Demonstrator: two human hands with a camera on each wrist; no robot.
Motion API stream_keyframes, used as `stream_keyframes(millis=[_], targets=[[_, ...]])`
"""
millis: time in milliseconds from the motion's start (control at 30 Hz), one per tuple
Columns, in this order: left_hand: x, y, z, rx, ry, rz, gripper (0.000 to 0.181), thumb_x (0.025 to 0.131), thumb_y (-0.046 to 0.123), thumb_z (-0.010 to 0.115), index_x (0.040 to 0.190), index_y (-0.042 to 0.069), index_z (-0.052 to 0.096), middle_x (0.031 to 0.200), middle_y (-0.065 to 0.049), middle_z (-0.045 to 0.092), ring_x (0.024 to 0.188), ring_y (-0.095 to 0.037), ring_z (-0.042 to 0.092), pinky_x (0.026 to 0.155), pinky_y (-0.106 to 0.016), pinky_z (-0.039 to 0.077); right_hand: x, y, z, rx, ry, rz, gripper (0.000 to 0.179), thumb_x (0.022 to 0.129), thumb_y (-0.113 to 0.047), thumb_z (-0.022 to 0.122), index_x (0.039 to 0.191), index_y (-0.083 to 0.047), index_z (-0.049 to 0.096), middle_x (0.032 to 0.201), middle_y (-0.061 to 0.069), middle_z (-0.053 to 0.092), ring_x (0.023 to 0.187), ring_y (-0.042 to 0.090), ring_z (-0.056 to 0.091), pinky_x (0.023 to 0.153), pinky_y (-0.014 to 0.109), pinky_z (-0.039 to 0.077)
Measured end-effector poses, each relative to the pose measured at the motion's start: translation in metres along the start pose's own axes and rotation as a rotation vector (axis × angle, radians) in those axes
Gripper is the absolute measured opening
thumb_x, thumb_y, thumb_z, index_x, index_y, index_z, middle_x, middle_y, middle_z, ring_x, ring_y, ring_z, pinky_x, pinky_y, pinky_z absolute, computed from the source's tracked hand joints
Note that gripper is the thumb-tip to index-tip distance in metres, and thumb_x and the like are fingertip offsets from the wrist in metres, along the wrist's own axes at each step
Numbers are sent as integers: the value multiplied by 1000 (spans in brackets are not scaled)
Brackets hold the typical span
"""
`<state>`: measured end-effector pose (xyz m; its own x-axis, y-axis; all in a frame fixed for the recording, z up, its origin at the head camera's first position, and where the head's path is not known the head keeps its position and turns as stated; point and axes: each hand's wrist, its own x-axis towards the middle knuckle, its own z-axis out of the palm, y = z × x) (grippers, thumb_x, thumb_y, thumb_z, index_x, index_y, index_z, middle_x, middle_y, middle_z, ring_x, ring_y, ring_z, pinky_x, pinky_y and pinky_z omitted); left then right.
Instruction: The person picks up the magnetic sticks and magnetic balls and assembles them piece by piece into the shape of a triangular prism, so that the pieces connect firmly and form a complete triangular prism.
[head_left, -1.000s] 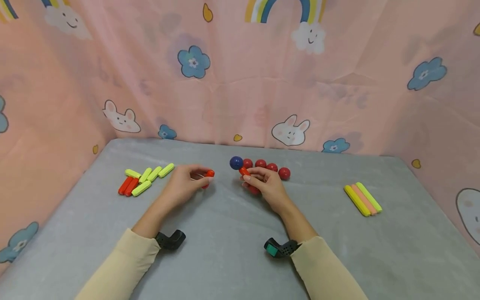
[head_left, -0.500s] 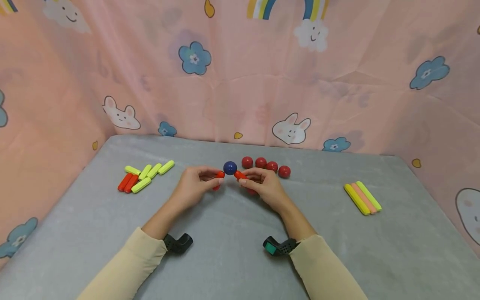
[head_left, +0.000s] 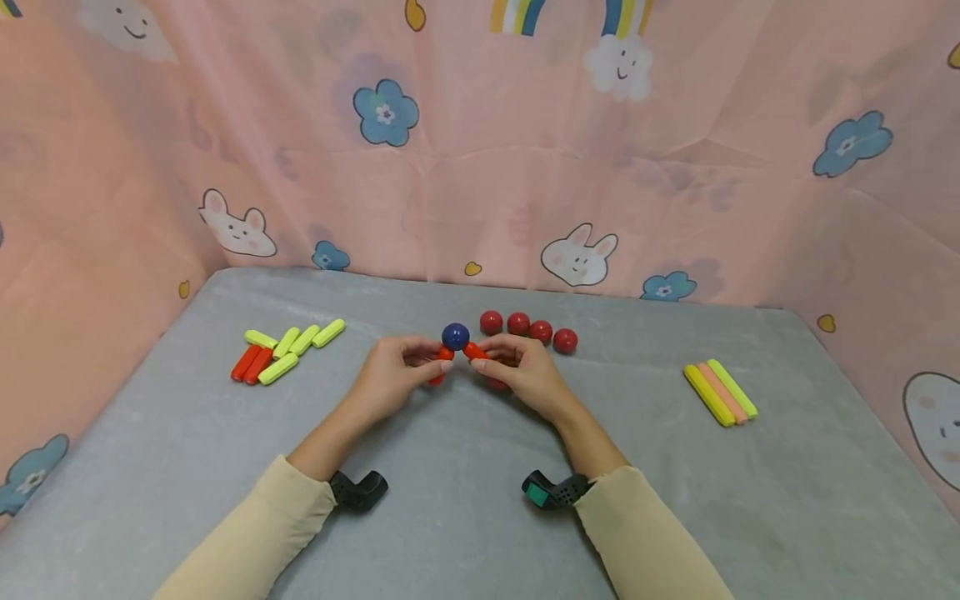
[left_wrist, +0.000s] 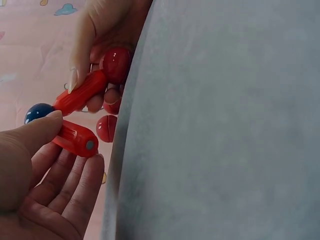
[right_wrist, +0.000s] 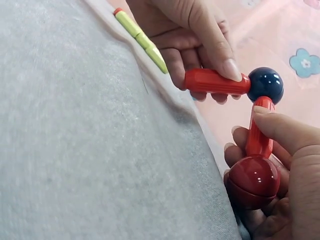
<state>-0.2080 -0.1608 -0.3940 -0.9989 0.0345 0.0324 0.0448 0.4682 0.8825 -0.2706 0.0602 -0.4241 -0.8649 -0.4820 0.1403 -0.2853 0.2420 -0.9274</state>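
Observation:
My left hand [head_left: 386, 375] pinches a red magnetic rod [right_wrist: 212, 81] between thumb and fingers. One end of it touches a dark blue ball [head_left: 455, 337]; a small grey disc shows on its free end in the left wrist view. A second red magnetic rod [right_wrist: 259, 132] is pinched by my right hand [head_left: 528, 375]. This one joins the blue ball at its top and a larger-looking red ball [right_wrist: 254, 182] at its lower end. The two rods meet at the blue ball in an angle, held above the table.
Several red balls [head_left: 518, 324] stand in a row behind my right hand. Short yellow-green rods [head_left: 279, 368] and two red rods [head_left: 245, 363] lie at the left. Yellow, pink and green rods [head_left: 722, 392] lie side by side at the right on the grey cloth [head_left: 465, 517].
My left hand has moved right, bringing its red rod against the blue ball. The blue ball on my right hand's rod has shifted slightly left and down.

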Motion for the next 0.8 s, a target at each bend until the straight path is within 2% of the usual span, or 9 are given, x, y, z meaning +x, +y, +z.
stream_keyframes(millis=[233,367,467,567,667,733,800], targets=[[1,-3,5,-51,-17,4,32,91,22,77,116,2,73,108,-13,77,88,-16,73,73,-28,60,0,0,1,12,-15,4,21,92,-18,75,110,-7,74,102,12,77,89,16,69,80,24,55],[2,-3,7,-105,-37,-7,33,91,20,76,116,-1,71,107,-16,76,87,-17,74,73,-30,61,1,-3,2,10,-14,1,21,91,-18,76,109,-6,75,101,13,77,87,15,68,79,24,54],[2,-3,7,-110,-38,-6,32,91,19,76,116,-2,71,106,-16,76,85,-16,73,72,-30,62,2,-4,2,11,-17,-2,22,91,-18,76,110,-5,75,101,14,76,86,15,67,80,23,53],[3,-5,5,-91,-44,-5,33,92,19,76,116,-2,71,105,-16,76,84,-15,72,70,-29,61,2,-4,2,13,-20,-6,23,92,-18,76,110,-5,74,102,15,76,88,15,67,81,22,54],[5,-7,0,-59,-76,-6,35,93,23,74,120,1,70,107,-14,76,85,-16,71,71,-28,60,2,-2,2,30,-11,-1,23,92,-18,75,111,-4,74,102,16,77,89,14,69,81,22,54],[5,-9,-6,-14,-89,-14,36,96,28,71,123,4,70,107,-12,76,87,-17,71,72,-28,59,2,-1,2,50,0,9,24,93,-17,74,112,-3,73,102,17,77,90,14,70,81,22,55],[5,-10,-16,65,-68,-18,37,98,33,67,125,9,69,107,-9,76,90,-19,70,74,-30,58,2,-2,2,76,12,30,24,93,-17,74,112,-3,73,102,18,77,90,15,71,80,22,55]])
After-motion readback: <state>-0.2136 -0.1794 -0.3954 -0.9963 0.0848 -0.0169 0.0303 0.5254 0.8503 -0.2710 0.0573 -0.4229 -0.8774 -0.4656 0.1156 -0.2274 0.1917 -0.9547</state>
